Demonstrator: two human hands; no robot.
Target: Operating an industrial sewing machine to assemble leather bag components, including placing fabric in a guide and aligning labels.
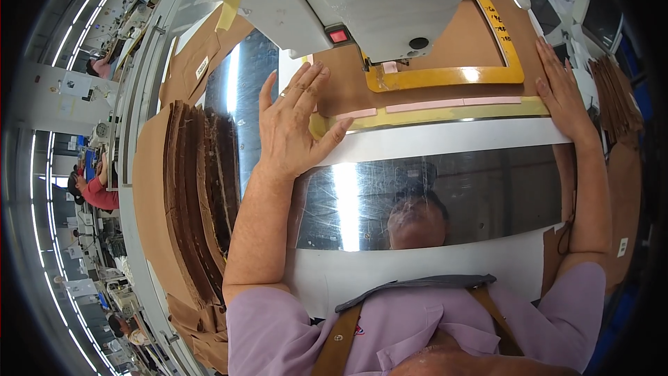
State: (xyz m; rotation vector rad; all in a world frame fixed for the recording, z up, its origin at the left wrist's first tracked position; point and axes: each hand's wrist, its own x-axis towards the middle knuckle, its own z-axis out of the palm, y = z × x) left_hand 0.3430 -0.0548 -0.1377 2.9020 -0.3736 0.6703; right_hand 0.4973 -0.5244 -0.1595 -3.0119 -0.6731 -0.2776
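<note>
beyond shiny metal (501,202), black handwriting (498,22) marks the yellow frame (445,79).

A: How is the scene lit?
B: Brightly: tube lights (35,195) run along the left, and a white glare streak crosses the polished plate (501,198)
A: Distortion?
B: Fisheye curvature, darkening to black at the rim

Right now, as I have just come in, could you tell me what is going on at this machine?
A person has both hands at a brown panel beneath a sewing machine head. The left hand is open at the panel's left edge, the right hand open along its right edge. A yellow frame lies on the panel. Whether the needle is stitching cannot be seen.
</note>
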